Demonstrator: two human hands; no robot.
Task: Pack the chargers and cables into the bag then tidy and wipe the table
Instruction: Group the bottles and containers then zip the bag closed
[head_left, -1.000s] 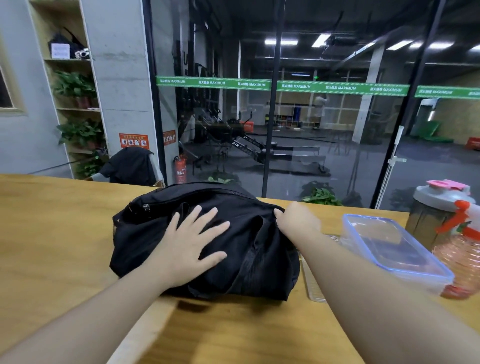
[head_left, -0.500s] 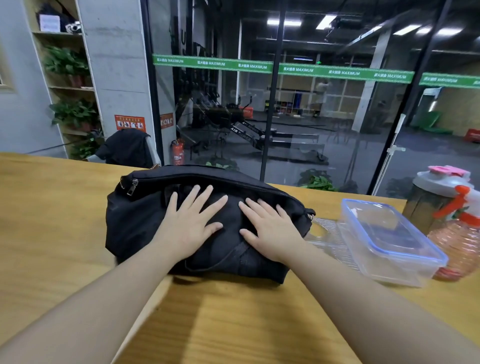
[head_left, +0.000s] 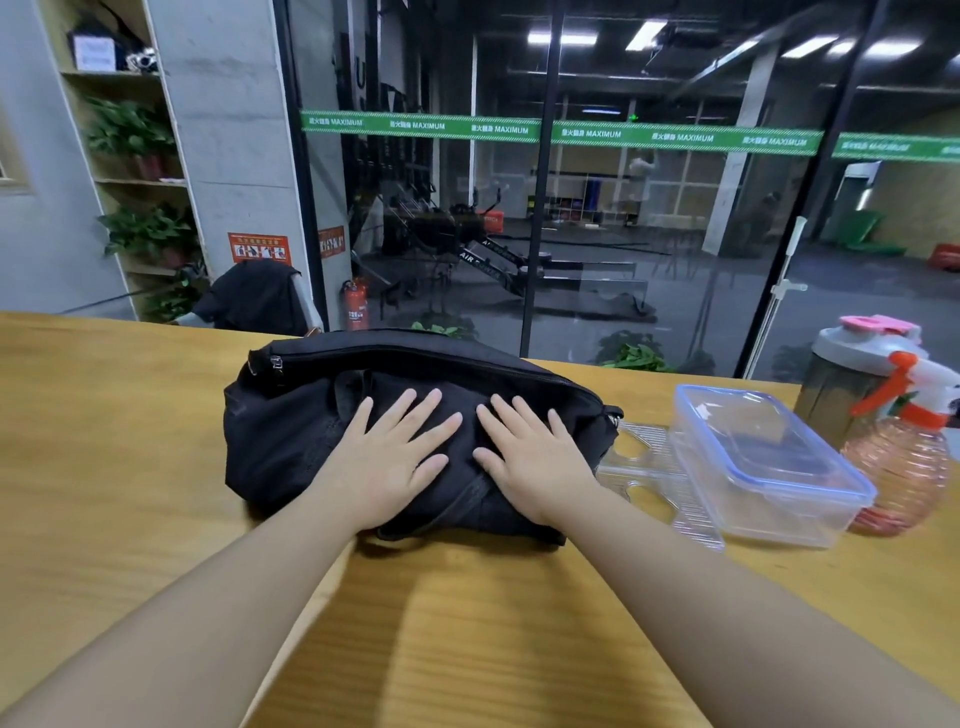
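Observation:
A black fabric bag (head_left: 291, 426) lies on the wooden table (head_left: 104, 467), its top zipper closed along the far edge. My left hand (head_left: 389, 457) rests flat on the bag's middle with fingers spread. My right hand (head_left: 530, 457) lies flat beside it on the bag's right half, fingers straight. No charger or cable shows outside the bag.
Right of the bag lies a clear plastic rack (head_left: 649, 478), then a clear lidded box with a blue rim (head_left: 769, 462). Behind it stand a grey shaker bottle with a pink lid (head_left: 852, 374) and a pink spray bottle (head_left: 904, 462). A glass wall runs behind the table.
My right hand left the bag's right end and now lies flat on top next to my left hand. The bag's top has been smoothed down and looks flatter.

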